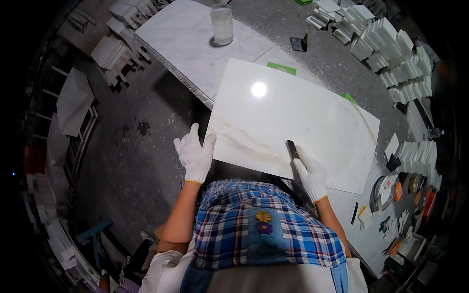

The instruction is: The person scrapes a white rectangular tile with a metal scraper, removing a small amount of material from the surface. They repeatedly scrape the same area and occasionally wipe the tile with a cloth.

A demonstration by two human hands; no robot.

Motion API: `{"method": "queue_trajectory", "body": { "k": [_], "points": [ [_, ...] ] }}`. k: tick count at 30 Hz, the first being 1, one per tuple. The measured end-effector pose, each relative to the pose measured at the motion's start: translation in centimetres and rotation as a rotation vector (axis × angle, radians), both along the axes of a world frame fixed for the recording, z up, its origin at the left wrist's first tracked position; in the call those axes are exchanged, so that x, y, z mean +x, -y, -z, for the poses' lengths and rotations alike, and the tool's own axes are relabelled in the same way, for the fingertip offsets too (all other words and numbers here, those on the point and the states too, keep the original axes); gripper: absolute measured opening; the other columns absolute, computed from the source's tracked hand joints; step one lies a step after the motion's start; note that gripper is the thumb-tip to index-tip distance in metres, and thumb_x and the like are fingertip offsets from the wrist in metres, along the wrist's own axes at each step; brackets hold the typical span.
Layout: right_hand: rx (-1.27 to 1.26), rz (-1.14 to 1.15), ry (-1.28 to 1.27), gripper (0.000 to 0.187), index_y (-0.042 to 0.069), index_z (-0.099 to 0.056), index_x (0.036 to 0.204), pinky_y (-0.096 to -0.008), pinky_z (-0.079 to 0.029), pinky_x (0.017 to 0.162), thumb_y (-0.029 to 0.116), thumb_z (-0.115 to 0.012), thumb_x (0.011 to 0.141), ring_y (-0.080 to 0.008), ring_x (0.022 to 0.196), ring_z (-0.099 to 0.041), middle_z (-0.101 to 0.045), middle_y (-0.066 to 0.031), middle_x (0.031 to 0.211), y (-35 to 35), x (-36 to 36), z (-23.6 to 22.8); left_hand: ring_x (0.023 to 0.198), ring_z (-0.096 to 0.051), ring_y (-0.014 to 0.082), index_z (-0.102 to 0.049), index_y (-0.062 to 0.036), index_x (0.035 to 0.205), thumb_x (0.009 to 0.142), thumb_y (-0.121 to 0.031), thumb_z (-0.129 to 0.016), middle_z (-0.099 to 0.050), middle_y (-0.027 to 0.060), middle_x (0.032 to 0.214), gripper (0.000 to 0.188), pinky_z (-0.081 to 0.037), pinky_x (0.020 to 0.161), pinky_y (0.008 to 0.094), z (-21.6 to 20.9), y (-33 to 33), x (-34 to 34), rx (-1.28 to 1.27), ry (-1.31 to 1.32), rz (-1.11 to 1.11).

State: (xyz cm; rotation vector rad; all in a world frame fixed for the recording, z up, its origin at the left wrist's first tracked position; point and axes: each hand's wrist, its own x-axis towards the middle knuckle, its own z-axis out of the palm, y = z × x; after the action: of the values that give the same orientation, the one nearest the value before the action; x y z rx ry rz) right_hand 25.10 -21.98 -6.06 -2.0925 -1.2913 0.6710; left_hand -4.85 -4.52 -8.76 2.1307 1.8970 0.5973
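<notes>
A large polished white stone slab (293, 117) with faint tan veins lies in front of me, a lamp's glare on its upper part. My left hand (195, 154), in a white knit glove, is at the slab's left edge. Its fingers are spread, and one fingertip overlaps the edge; whether it presses there I cannot tell. Over the slab's near edge, my gloved right hand (311, 173) grips a short, dark, flat scraper-like tool (292, 148). The tool's end points away from me, above the slab's face; its lower part is hidden in the glove.
Beneath the slab, green pads (282, 69) peek out at its far side. A clear bottle (222, 24) stands on another pale slab (171, 29). Stacked white tiles (386, 39) line the far right. Tape rolls (414, 184) and small tools lie at right.
</notes>
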Motion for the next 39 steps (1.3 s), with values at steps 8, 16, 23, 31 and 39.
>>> {"method": "queue_trajectory", "body": {
  "k": [8,16,23,31,39],
  "points": [
    [0.020,-0.341,0.275,0.046,0.027,-0.057,0.146,-0.0455,-0.053,0.075,0.041,-0.056,0.102,-0.0343,0.082,-0.068,-0.072,-0.0134,0.093,-5.7,-3.4,0.5,0.108,-0.059,0.0426,-0.064,-0.0123,0.136,0.093,-0.057,-0.060,-0.072,0.0216,0.111,0.062,-0.046,0.097,0.0504,-0.6,0.5,0.5,-0.340,0.054,-0.029],
    [0.118,-0.450,0.486,0.035,0.024,-0.060,0.134,-0.0455,-0.050,0.060,0.035,-0.058,0.100,-0.0322,0.066,-0.065,-0.067,-0.0096,0.076,-10.9,-5.0,0.1,0.107,-0.059,0.0432,-0.070,-0.0138,0.125,0.091,-0.056,-0.062,-0.072,0.0220,0.109,0.054,-0.047,0.096,0.0502,-0.9,0.4,0.1,-0.395,0.160,-0.008],
    [0.109,-0.491,0.560,0.032,0.024,-0.059,0.130,-0.0473,-0.049,0.055,0.033,-0.058,0.100,-0.0337,0.062,-0.064,-0.067,-0.0098,0.073,-11.2,-5.1,0.1,0.107,-0.059,0.0438,-0.071,-0.0128,0.122,0.090,-0.056,-0.064,-0.071,0.0250,0.108,0.054,-0.047,0.096,0.0512,-1.6,0.3,0.3,-0.419,0.173,-0.025],
    [-0.015,-0.597,0.588,0.027,0.024,-0.058,0.126,-0.0483,-0.049,0.054,0.031,-0.055,0.101,-0.0348,0.061,-0.064,-0.066,-0.0103,0.070,-11.7,-5.0,-1.0,0.107,-0.059,0.0452,-0.072,-0.0113,0.119,0.090,-0.056,-0.064,-0.071,0.0257,0.108,0.053,-0.047,0.096,0.0515,-0.8,0.1,0.1,-0.391,0.182,-0.010],
    [-0.063,-0.657,0.550,0.032,0.025,-0.060,0.132,-0.0482,-0.051,0.059,0.031,-0.056,0.101,-0.0360,0.069,-0.067,-0.069,-0.0121,0.079,-10.8,-4.5,-2.3,0.088,-0.068,0.0385,-0.068,-0.0023,0.116,0.095,-0.054,-0.059,-0.073,0.0220,0.087,0.056,-0.037,0.104,0.0507,0.1,0.3,-0.1,-0.257,0.176,0.082]
  ]
}}
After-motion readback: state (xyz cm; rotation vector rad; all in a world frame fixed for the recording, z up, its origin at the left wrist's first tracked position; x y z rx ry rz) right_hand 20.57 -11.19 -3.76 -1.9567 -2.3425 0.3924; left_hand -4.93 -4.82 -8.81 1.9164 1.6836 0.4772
